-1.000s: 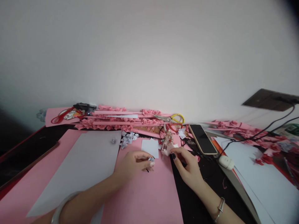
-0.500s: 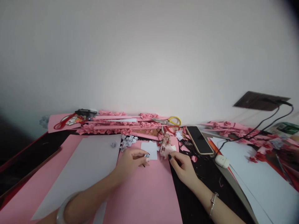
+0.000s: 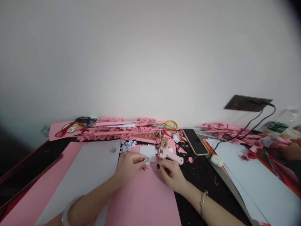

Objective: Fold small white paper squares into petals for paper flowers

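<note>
My left hand [image 3: 130, 164] pinches a small bluish-white paper flower [image 3: 146, 160] over the pink paper sheet [image 3: 143, 194]. Close by on the right, my right hand [image 3: 172, 175] has its thumb and index finger together, low over the same sheet; whatever may be between the fingertips is too small to make out. Just beyond that hand lies a pale pink glue gun [image 3: 170, 155], handle pointing right. A stack of white paper squares [image 3: 148, 153] lies beyond the fingertips. Several bluish-white paper flowers [image 3: 127, 146] are heaped to its left.
Yellow-handled scissors [image 3: 164, 125] lie among pink paper flower stems [image 3: 113, 131] along the wall. A phone [image 3: 195, 142] and a white earbud case [image 3: 216, 161] sit to the right. Black cables hang from the wall socket [image 3: 248, 103]. Another person's hand [image 3: 290, 150] is at far right.
My right hand has moved left from the glue gun toward my left hand, leaving the gun's handle in sight. My view has turned slightly right, and another person's hand now shows there.
</note>
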{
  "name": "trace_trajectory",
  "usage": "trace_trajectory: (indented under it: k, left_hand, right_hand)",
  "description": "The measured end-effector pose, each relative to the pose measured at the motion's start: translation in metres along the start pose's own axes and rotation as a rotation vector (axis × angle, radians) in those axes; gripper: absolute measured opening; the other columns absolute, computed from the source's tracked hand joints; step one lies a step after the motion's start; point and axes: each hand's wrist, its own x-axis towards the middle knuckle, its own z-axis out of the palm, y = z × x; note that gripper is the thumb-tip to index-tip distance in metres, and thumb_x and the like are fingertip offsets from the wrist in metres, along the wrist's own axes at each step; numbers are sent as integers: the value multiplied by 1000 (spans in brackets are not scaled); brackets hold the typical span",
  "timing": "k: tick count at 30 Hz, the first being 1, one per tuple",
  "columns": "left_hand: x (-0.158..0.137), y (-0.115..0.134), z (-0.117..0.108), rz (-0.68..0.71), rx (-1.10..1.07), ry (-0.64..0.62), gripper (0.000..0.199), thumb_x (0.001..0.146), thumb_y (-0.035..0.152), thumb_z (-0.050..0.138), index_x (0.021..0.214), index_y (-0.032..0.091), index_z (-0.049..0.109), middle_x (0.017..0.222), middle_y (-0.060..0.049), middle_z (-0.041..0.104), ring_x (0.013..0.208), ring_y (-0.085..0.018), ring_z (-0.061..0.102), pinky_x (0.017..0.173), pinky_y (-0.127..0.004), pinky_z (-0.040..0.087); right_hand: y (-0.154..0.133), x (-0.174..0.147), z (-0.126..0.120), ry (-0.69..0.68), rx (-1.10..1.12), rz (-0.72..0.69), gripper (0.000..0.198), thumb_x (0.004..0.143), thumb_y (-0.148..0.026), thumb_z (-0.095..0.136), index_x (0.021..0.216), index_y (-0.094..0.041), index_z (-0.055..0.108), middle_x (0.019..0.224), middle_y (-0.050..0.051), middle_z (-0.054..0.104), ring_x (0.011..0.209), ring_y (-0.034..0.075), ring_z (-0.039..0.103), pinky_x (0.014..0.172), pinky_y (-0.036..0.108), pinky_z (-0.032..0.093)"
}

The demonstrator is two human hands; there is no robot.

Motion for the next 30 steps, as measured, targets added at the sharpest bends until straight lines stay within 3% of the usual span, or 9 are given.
trace_trajectory:
  k: [14,25,30]
  left_hand:
    - [-3,10,0,25,42,-33,14,72,23,60,78,14,69,68,-4,68,68,-17,63,62,-24,48]
    - [-1,6,-2,60,96,-29,14,72,21,58,75,14,70,64,-1,66,64,-16,61,62,-22,47]
    - [-1,4,0,60,99,-24,16,72,21,57,77,16,72,64,-1,68,66,-17,63,64,-23,49]
  right_hand:
    - [0,-3,10,6,-40,-61,17,81,-9,39,68,-20,41,57,-4,36,49,12,35,49,24,26]
    - [-3,4,14,-33,-37,-5,14,82,-7,38,89,-18,42,60,-4,43,49,13,40,49,24,32]
    - [4,10,18,-15,71,53,17,85,-9,40,100,-18,42,55,-9,32,44,11,35,45,21,26]
